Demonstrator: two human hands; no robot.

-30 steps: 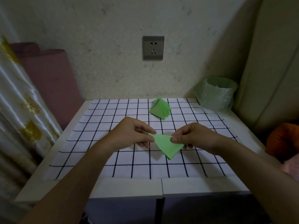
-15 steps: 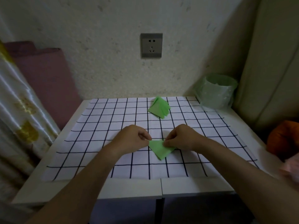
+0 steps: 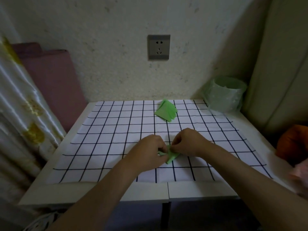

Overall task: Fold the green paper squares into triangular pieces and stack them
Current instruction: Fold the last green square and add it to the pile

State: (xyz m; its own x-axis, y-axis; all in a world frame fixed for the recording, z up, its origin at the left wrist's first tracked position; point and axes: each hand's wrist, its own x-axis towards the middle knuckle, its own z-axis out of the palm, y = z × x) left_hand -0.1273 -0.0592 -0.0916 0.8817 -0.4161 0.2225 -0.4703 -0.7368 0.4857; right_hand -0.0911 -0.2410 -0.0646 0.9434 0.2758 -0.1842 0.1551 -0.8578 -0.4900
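Note:
A small folded green paper piece [image 3: 171, 156] lies on the checked cloth [image 3: 106, 130] near the table's middle. My left hand [image 3: 150, 151] pinches its left side with curled fingers. My right hand [image 3: 188, 142] pinches its upper right edge, and both hands cover most of the piece. A stack of green paper pieces [image 3: 166, 110] sits at the far edge of the cloth, well beyond both hands.
A green plastic-lined bin [image 3: 225, 95] stands at the table's back right corner. A wall socket [image 3: 158, 47] is on the wall behind. A curtain [image 3: 20, 114] hangs at the left, an orange object [image 3: 293, 140] lies at the right.
The hands have drawn closer together over the paper. The visible piece has shrunk from a wide triangle to a small folded shape between the fingers.

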